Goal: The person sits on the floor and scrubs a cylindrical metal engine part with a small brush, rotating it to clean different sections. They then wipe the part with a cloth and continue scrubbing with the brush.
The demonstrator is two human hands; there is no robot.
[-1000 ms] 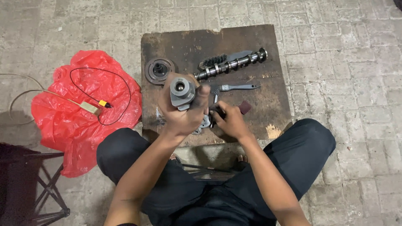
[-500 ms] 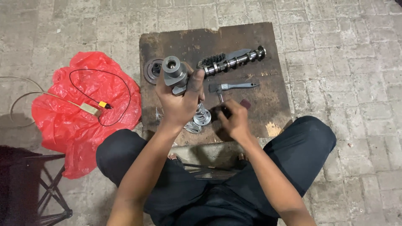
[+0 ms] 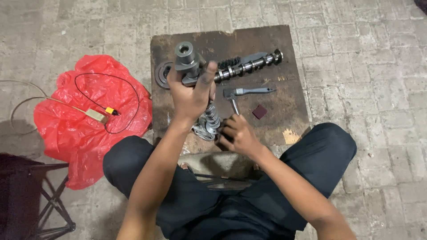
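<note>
Camshaft (image 3: 195,84) number one stands nearly upright over the near part of the dark wooden board (image 3: 284,40), its thick round end topmost and tilted a little away from the person. The left hand (image 3: 191,95) is wrapped around its upper shaft, fingers (image 3: 209,73) clamped tight on the metal just below that big end. The lower lobes show beneath the palm, running down to the board's near edge. There the right hand (image 3: 235,135) is curled against the foot of the shaft, fingers drawn together around something small and dark; what it is I cannot tell from here.

Behind the raised shaft, a second camshaft (image 3: 249,66) lies flat across the far half of the board, and a wire brush (image 3: 231,62) lies just behind it, partly hidden. A round pulley-like disc (image 3: 162,73) sits at the board's left side, partly behind the held shaft. A grey-handled tool (image 3: 247,92) lies near the middle, and a small dark red square (image 3: 259,111) rests just below it, apart from both hands.

Off the board to the left, a red plastic bag (image 3: 84,129) is spread on the brick floor (image 3: 364,89) with a thin black cable (image 3: 129,89) looped on it. The person sits cross-legged in dark trousers.
</note>
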